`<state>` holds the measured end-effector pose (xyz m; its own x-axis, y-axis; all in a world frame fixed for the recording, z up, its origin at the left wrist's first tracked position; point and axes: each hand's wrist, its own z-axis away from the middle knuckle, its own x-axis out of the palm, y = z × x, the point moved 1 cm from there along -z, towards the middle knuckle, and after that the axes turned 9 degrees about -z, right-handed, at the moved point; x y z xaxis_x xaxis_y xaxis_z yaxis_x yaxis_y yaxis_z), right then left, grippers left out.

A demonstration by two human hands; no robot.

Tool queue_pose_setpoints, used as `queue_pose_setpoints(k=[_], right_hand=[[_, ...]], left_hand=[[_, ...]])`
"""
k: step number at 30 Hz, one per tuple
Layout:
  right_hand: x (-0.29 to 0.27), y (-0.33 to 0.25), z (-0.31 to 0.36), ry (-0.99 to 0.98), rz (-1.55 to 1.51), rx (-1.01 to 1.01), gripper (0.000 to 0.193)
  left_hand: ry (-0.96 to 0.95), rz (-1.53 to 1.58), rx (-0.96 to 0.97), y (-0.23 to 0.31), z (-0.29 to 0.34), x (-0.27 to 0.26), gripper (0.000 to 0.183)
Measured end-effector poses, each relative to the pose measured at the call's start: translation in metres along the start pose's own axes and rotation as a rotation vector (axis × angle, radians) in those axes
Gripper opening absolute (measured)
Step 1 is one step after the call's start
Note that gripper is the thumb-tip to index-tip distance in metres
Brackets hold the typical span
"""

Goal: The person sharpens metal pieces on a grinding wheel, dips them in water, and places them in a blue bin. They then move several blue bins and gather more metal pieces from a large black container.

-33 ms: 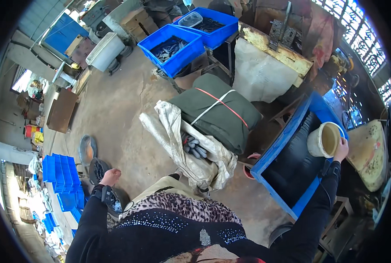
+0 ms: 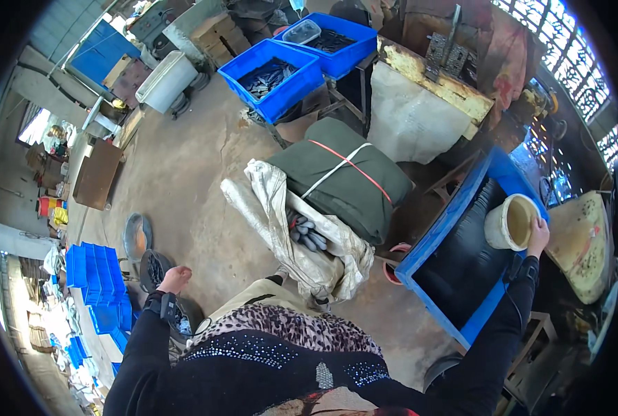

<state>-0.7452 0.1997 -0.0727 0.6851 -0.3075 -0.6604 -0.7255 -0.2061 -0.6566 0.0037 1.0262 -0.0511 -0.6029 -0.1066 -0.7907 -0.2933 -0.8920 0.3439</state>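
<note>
My right hand (image 2: 539, 237) grips the rim of a cream plastic bucket (image 2: 499, 229). The bucket tilts with its mouth toward the right, against the black, puffed-up sheet or bag (image 2: 451, 267) that fills a blue tub (image 2: 428, 303). What lies inside the bucket is hard to make out. At my left side, my left hand (image 2: 175, 279) hangs with curled fingers and shows nothing in them. Beside it stands a round dark container (image 2: 151, 258) holding small dark pieces. Another round container (image 2: 184, 320), with small shiny pieces, is partly hidden by my left forearm.
Ahead lie a strapped dark green bundle (image 2: 350, 163) and a whitish sack (image 2: 267, 201) with grey gloves (image 2: 310, 236) inside. Farther off are blue crates (image 2: 281, 104) of dark pieces. Stacked blue bins (image 2: 95, 274) stand at left, a worn machine table (image 2: 420, 104) at far right.
</note>
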Motion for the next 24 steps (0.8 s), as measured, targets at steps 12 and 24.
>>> queue_pose_setpoints(k=[12, 24], right_hand=[[-0.068, -0.141, -0.016, -0.065, -0.617, 0.448, 0.017], [-0.084, -0.42, -0.036, -0.362, -1.065, 0.487, 0.018]], left_hand=[[-0.084, -0.217, 0.041, 0.036, -0.038, 0.0, 0.028], [-0.256, 0.037, 0.05, -0.037, -0.161, 0.01, 0.023]])
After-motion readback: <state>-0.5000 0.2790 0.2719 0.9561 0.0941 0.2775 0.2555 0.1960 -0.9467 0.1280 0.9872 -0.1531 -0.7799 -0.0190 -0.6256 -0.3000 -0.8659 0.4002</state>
